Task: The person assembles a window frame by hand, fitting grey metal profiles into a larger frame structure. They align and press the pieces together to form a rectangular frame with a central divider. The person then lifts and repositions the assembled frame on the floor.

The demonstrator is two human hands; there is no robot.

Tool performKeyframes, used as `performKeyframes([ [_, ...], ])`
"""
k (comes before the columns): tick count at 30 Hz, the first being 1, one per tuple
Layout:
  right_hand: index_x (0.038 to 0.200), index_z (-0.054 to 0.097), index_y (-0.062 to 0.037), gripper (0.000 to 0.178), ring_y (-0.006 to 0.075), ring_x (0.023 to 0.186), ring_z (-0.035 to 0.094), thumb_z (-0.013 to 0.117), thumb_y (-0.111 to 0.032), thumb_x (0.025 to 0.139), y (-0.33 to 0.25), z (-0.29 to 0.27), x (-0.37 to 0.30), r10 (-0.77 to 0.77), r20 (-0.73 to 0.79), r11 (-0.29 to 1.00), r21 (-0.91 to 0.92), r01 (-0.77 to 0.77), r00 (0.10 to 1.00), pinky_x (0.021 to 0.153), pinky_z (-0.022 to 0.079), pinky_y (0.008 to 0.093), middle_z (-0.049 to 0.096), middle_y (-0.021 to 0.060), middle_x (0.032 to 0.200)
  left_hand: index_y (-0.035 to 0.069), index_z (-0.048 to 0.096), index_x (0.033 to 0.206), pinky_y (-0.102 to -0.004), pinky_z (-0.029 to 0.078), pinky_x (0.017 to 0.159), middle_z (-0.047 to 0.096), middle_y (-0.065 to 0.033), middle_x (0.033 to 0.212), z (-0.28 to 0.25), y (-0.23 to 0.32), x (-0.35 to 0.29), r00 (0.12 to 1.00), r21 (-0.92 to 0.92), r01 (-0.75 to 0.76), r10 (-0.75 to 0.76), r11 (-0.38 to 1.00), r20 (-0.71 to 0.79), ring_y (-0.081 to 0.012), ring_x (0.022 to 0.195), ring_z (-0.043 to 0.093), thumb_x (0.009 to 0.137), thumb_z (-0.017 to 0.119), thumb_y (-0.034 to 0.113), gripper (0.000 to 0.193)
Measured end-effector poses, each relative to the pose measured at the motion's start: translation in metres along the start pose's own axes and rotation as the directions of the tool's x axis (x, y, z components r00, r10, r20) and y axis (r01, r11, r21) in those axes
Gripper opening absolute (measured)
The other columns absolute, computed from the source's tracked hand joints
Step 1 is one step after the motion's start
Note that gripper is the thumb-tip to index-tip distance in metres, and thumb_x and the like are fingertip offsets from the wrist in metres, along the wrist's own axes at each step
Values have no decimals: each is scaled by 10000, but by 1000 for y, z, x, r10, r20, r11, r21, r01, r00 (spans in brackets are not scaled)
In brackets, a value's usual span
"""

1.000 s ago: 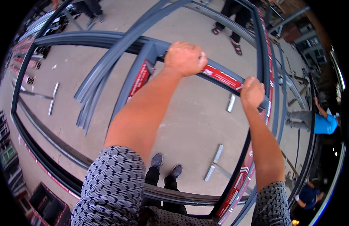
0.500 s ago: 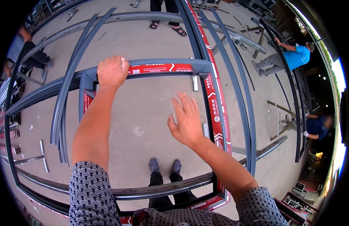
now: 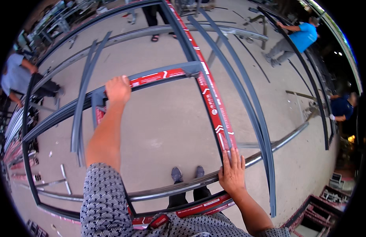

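Observation:
My left hand (image 3: 118,90) is closed around the grey crossbar (image 3: 157,76) of a large metal window frame, near where a short upright profile (image 3: 98,106) meets it. Red protective film with white marks covers part of that crossbar. On the frame's right-hand member (image 3: 213,103), also faced with red film, my right hand (image 3: 232,173) lies with its fingers stretched out flat and apart. The palm is close to a silver rail (image 3: 175,187) that passes under the frame. Whether the right palm touches the rail I cannot tell.
Loose grey profiles lie across the frame at left (image 3: 85,94) and right (image 3: 250,98). A far rail (image 3: 131,36) supports it. One person in blue (image 3: 303,37) holds a dark bar; others stand at left (image 3: 19,75), far side and right. Framed pieces (image 3: 315,211) sit lower right.
My right hand has come down from mid-air above the opening onto the frame's right-hand member. My left hand keeps its grip on the crossbar. The whole view has shifted and tilted.

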State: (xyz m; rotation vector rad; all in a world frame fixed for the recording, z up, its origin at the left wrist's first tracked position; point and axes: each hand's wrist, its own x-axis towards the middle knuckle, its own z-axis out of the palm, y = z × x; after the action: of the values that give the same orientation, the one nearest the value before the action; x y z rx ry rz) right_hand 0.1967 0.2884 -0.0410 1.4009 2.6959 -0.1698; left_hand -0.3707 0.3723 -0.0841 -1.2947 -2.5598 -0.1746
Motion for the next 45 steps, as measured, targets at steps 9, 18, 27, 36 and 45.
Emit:
performKeyframes([
  [9,1688,391,-69,778,442,1663,223,683,-164,974,-7,-2,-1,-60,-33,998,-11,60,998,1329,219,639,223,247,1791,24,537,1591,-518,370,1277,491,-217,1662,16,9,-66,985,-354,-30,-32,935,-169,-391,1528,464,1071,596,353,618],
  [18,1610,509,-39,714,472,1638,276,701,-145,930,-1,-4,-8,-113,-129,994,2,114,985,1285,292,651,254,287,1770,-42,647,1419,-500,431,1233,590,-242,1544,-40,92,-251,977,-615,84,58,784,207,-409,1425,560,1031,681,313,526],
  [27,1535,580,-17,648,465,1625,304,713,-145,914,4,2,-8,-173,-234,977,82,197,957,1279,295,651,331,302,1726,-32,650,1401,-486,508,1148,655,-247,1446,-125,83,-366,974,-674,172,-23,718,223,-424,1354,623,1038,687,293,489],
  [36,1495,634,-74,615,408,1640,306,740,-153,894,26,11,-47,-168,-201,977,99,191,965,1264,326,630,350,215,1750,-20,671,1343,-508,547,1069,701,-254,1328,-198,16,-337,986,-441,54,-117,896,-117,-449,1226,668,994,740,240,441],
  [45,1447,659,-40,564,448,1629,312,726,-133,896,26,14,-49,-220,-213,962,112,247,952,1246,329,643,344,259,1741,-19,634,1392,-489,533,1112,702,-218,1384,-205,-126,-203,850,98,502,-511,859,130,-383,1320,656,939,769,484,691],
])
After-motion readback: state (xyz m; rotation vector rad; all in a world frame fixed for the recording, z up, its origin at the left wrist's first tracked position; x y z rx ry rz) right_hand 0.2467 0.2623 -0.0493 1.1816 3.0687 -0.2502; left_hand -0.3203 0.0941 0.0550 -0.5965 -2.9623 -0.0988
